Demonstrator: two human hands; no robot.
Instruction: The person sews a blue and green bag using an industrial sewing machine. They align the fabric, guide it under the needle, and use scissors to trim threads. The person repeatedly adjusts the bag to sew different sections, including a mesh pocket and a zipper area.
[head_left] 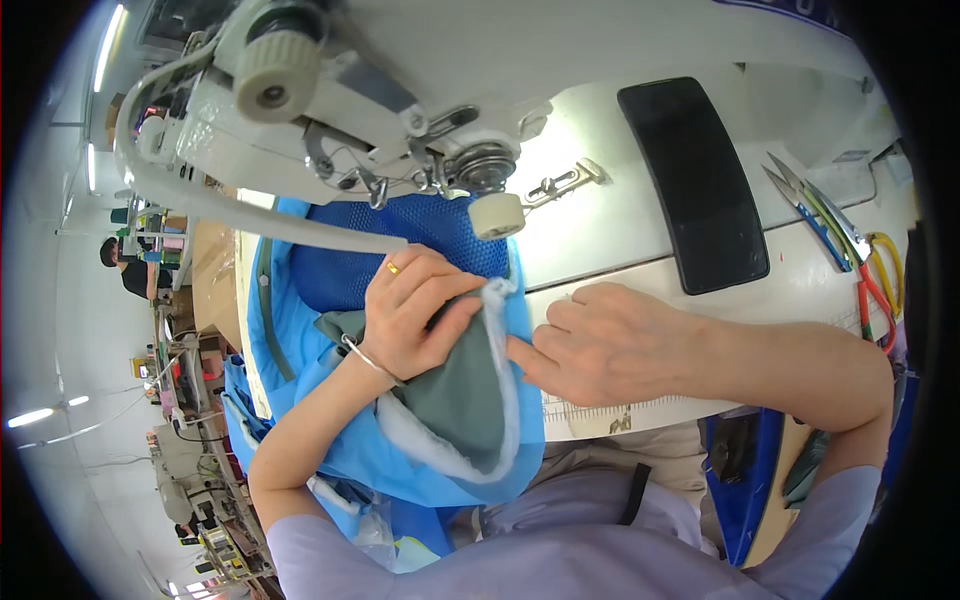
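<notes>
While the left hand [415, 310] pinched the top of a fluffy white strip [497, 345] between fingertips and thumb, its palm lay low over a grey-green panel [460, 395], a grip that probably steadied the layers. The right hand [610, 345] came in from the other side, its fingers curled and one fingertip at the outer edge of the light blue fabric [528, 430]; whether it gripped the cloth or only pressed against it, I could not tell. Hands on both sides of that border seemed a way to keep it flat and aligned.

The blue fabric piece lay at the front of a white worktable [810, 290], draping over the edge toward the person's lap, perhaps so the lap took some weight. Its dark blue mesh [330, 260] reached beneath the head of a sewing machine [560, 40], with the white-edged part nearer the body, where both hands could work it.

A black phone [705, 185] lay beyond the right hand, apart from the cloth. Farther right, red-and-yellow-handled scissors [868, 290] rested beside pointed metal tools [825, 235], presumably within reach yet aside.
</notes>
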